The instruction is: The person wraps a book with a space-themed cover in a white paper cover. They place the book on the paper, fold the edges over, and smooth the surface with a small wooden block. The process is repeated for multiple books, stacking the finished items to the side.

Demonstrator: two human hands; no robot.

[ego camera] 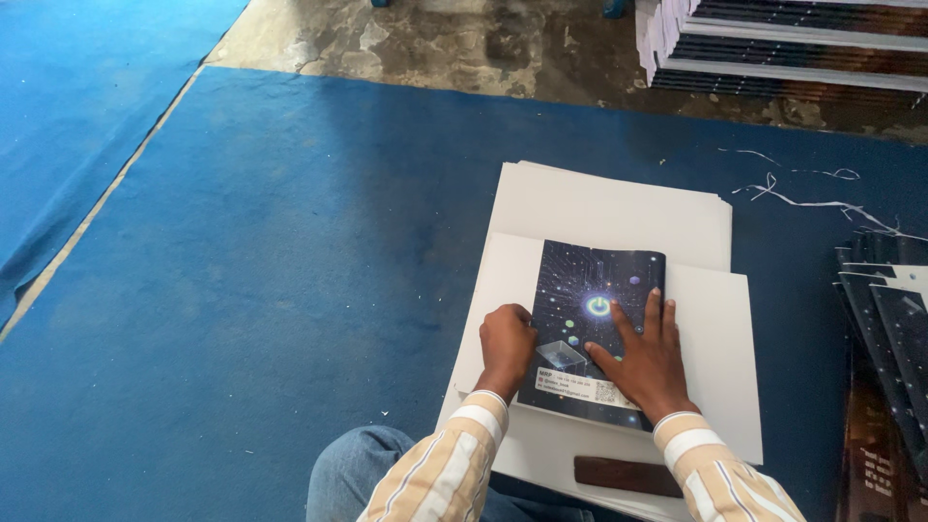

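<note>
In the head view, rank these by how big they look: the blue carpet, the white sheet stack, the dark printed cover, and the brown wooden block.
1. Blue carpet
2. White sheet stack
3. Dark printed cover, pressed under both hands
4. Brown wooden block, nearest the camera yet plainly the smallest

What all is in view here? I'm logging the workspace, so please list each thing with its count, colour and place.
dark printed book cover: one, dark blue with glowing dots, on the white sheets, under both hands
white paper sheets: a stack, count unclear, white, on the carpet
brown wooden block: one, brown, on the sheets' near edge
blue carpet: blue, covering the floor
bare floor: grey-brown, beyond the carpet
stacked dark covers: several, dark, right edge
book stack: one pile, white-edged, top right
paper strips: a few, white, on carpet at right
left hand: curled, on the cover's left edge
right hand: flat, fingers spread on the cover
</note>
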